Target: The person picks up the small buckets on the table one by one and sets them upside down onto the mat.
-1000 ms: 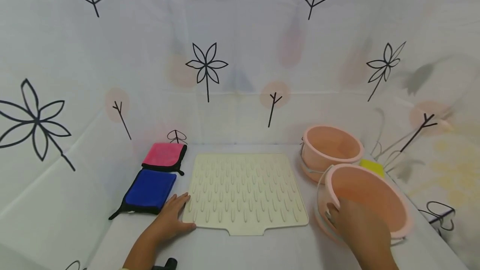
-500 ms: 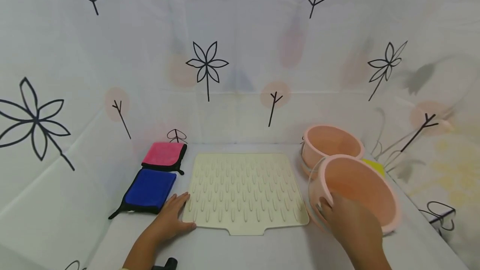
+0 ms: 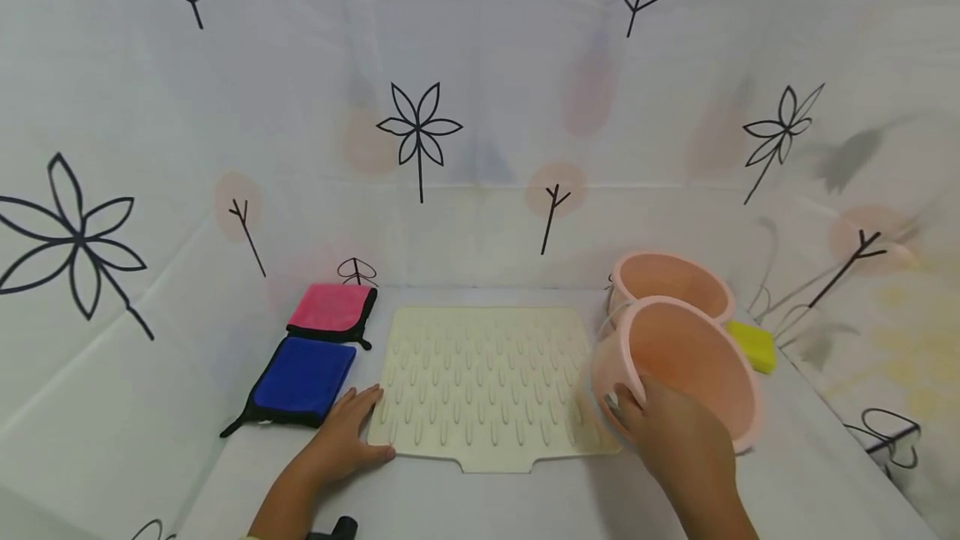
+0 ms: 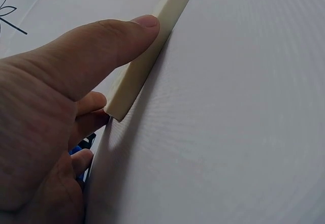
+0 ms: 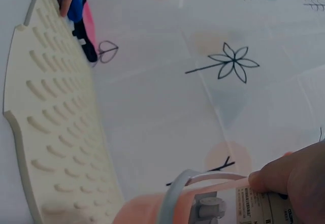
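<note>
In the head view, my right hand (image 3: 682, 432) grips the near rim of a peach bucket (image 3: 693, 348), which tilts over the right edge of a cream board (image 3: 487, 390) with rows of raised ridges. The right wrist view shows the bucket's grey-white handle (image 5: 175, 196) and a printed label (image 5: 254, 206) under the thumb. My left hand (image 3: 341, 436) rests at the board's near left corner. Seen from the left wrist, its thumb (image 4: 144, 26) lies against the board's front edge while the other fingers sit by its side, partly hidden.
Behind the held bucket stands a second peach bucket (image 3: 671, 275). A yellow block (image 3: 752, 347) lies to its right. Left of the board are a blue pad (image 3: 303, 377) and a pink pad (image 3: 332, 307), both trimmed black. A black object (image 3: 345, 528) shows at the bottom edge.
My right hand has carried the bucket leftward and up, from beside the board to over its right edge, uncovering more of the yellow block. The left hand stays at the corner.
</note>
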Demonstrator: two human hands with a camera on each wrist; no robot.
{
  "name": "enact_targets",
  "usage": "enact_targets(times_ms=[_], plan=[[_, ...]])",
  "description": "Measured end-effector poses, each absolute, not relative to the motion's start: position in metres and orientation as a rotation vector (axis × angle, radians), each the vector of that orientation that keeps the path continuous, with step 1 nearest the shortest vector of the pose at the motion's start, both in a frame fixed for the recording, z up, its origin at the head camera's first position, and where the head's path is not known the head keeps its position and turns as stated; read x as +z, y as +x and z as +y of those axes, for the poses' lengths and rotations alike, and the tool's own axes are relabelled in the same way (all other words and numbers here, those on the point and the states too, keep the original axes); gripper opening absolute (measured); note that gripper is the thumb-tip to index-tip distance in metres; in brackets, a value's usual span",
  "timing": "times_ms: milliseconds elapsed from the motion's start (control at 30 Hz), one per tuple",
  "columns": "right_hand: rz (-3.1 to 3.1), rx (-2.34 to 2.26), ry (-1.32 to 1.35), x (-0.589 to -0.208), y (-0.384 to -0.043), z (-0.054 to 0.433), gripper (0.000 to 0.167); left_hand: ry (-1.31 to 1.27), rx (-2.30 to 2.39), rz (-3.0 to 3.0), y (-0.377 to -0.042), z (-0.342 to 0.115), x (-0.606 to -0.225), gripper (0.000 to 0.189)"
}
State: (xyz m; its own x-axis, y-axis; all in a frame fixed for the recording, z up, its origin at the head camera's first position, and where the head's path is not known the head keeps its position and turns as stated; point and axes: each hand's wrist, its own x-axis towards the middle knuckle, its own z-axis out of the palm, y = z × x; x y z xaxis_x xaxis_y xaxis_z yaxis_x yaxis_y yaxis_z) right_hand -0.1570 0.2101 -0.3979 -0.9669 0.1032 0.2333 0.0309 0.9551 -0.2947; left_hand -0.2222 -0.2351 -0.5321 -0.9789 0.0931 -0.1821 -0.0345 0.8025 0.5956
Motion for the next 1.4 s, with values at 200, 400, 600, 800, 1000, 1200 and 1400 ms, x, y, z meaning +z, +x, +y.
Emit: enact_targets(times_ms=[200, 400, 600, 800, 1000, 1200, 1400], plan=[[-2.816, 0.48, -0.106, -0.397, -0.16, 0.201, 0.055, 0.033, 0.921, 2.789, -0.221, -0.234, -0.53, 0.11], [-2.715, 0.509, -0.062, -0.4, -0.162, 0.191, 0.054, 0.048, 0.932, 2.784, -0.221, -0.234, -0.531, 0.11], [-2.578, 0.517, 0.009, -0.406, -0.164, 0.184, 0.051, 0.044, 0.93, 2.786, -0.222, -0.234, -0.534, 0.109], [-2.451, 0.543, 0.081, -0.413, -0.167, 0.178, 0.049, 0.022, 0.918, 2.783, -0.221, -0.234, -0.535, 0.111], [-2.364, 0.653, 0.127, -0.416, -0.17, 0.17, 0.048, 0.019, 0.913, 2.786, -0.221, -0.234, -0.532, 0.112], [-2.312, 0.761, 0.184, -0.428, -0.181, 0.162, 0.044, 0.027, 0.892, 2.795, -0.221, -0.233, -0.531, 0.11], [-2.175, 0.811, 0.262, -0.446, -0.194, 0.156, 0.036, 0.017, 0.894, 2.787, -0.22, -0.231, -0.53, 0.109]])
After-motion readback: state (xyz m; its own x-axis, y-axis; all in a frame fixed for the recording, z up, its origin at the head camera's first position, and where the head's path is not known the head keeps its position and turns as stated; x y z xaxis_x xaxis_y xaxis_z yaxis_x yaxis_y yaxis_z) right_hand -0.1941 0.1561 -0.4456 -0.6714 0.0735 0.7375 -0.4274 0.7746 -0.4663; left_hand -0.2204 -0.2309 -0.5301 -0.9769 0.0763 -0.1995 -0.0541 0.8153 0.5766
